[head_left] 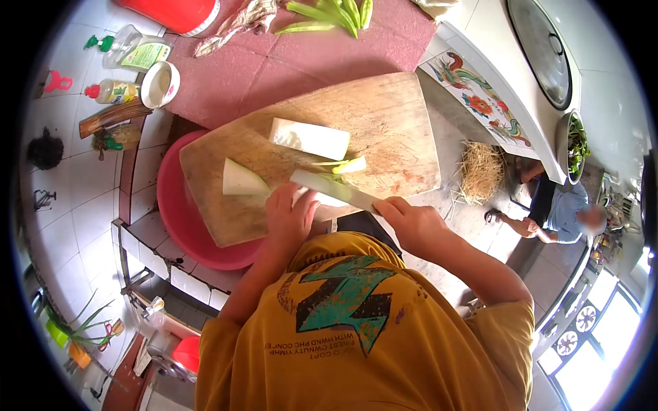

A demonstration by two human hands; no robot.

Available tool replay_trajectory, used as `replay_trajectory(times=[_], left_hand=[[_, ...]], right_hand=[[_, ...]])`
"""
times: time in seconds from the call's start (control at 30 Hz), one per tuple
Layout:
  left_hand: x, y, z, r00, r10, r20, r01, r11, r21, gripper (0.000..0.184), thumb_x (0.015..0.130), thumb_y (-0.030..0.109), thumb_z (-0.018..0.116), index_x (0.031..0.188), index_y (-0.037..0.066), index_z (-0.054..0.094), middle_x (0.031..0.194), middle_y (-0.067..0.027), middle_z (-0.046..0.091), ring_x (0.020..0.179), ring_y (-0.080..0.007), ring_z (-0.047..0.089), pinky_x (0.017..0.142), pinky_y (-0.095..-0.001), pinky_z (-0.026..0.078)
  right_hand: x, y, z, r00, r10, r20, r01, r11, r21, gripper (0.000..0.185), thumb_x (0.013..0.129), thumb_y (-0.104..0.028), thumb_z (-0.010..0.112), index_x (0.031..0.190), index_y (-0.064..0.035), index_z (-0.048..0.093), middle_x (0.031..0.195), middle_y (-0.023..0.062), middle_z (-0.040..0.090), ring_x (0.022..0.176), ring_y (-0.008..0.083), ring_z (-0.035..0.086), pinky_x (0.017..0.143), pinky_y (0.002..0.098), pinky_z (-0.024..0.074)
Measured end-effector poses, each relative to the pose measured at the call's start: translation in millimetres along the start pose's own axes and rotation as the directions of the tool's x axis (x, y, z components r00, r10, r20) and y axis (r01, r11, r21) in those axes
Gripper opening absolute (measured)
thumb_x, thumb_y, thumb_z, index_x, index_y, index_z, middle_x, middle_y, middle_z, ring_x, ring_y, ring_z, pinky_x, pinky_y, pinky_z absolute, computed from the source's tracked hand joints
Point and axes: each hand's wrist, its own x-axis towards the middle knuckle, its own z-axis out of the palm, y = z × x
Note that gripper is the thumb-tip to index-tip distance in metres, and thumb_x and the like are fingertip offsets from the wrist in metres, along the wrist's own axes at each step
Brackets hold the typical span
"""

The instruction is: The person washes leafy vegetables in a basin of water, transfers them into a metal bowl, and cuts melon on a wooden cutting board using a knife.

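A wooden cutting board (384,116) lies before me with a large pale gourd block (310,139) across its middle. My right hand (415,222) is closed round the handle of a wide knife (336,190), whose blade points left over the board's near edge. At the blade's tip my left hand (291,216) has bent fingers on a pale piece, mostly hidden by the hand and knife. Left of it lies a wedge of gourd (243,179). Thin green peel strips (351,165) rest just beyond the blade.
Under the board's left side is a pink basin (179,219). Bottles (140,51) and a white bowl (160,85) stand at the left. Green pieces (336,12) lie on the red tiled counter (240,82). A seated person (565,212) is at the right near straw (481,171).
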Motion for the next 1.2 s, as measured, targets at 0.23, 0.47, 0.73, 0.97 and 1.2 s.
replay_trajectory(times=[0.23,0.47,0.73,0.97,1.2], left_hand=[[1,13,21,0.984,0.164,-0.066,-0.161,0.986,0.045,0.034,0.07,0.003,0.063,0.103,0.003,0.065,0.106,-0.0132,0.058,0.096,-0.0332,0.055,0.081,-0.0428,0.047],[-1,16,22,0.992,0.125,0.017,-0.125,0.991,0.037,0.026,0.075,0.0,0.059,0.1,-0.002,0.063,0.104,-0.0151,0.058,0.097,-0.036,0.055,0.084,-0.0428,0.046],[-6,10,25,0.992,0.125,0.003,-0.125,0.992,-0.014,0.024,0.077,-0.001,0.06,0.1,-0.004,0.062,0.108,-0.0172,0.057,0.098,-0.038,0.054,0.087,-0.0449,0.046],[1,15,22,0.993,0.115,-0.04,-0.113,0.993,0.036,0.025,0.073,0.0,0.06,0.098,-0.004,0.064,0.104,-0.016,0.059,0.094,-0.0341,0.057,0.081,-0.0409,0.049],[-1,15,24,0.994,0.105,-0.02,-0.104,0.993,0.052,0.026,0.073,0.0,0.06,0.099,-0.005,0.064,0.105,-0.0164,0.059,0.094,-0.0345,0.056,0.082,-0.0408,0.049]], right_hand=[[-7,-6,-3,0.999,-0.041,0.026,0.044,0.992,-0.116,0.05,0.076,0.001,0.054,0.123,-0.011,0.045,0.114,0.009,0.057,0.061,0.028,0.063,0.049,0.039,0.051],[-3,0,-6,0.991,0.032,0.132,-0.021,0.996,-0.083,0.051,0.077,0.002,0.052,0.125,-0.0108,0.043,0.116,0.0104,0.055,0.067,0.0303,0.064,0.055,0.0425,0.0515],[-9,6,-6,0.996,-0.04,0.082,0.044,0.998,-0.044,0.049,0.077,0.001,0.052,0.124,-0.0086,0.043,0.114,0.01,0.056,0.062,0.0299,0.063,0.052,0.0413,0.0506],[-9,1,-13,0.996,-0.052,0.079,0.056,0.997,-0.058,0.044,0.077,0.002,0.052,0.119,-0.007,0.044,0.11,0.0098,0.057,0.06,0.0284,0.062,0.049,0.0394,0.0503],[-6,3,-9,0.992,-0.035,0.124,0.044,0.996,-0.072,0.04,0.08,-0.001,0.051,0.119,-0.0058,0.042,0.107,0.0121,0.055,0.061,0.0295,0.063,0.051,0.04,0.0508]])
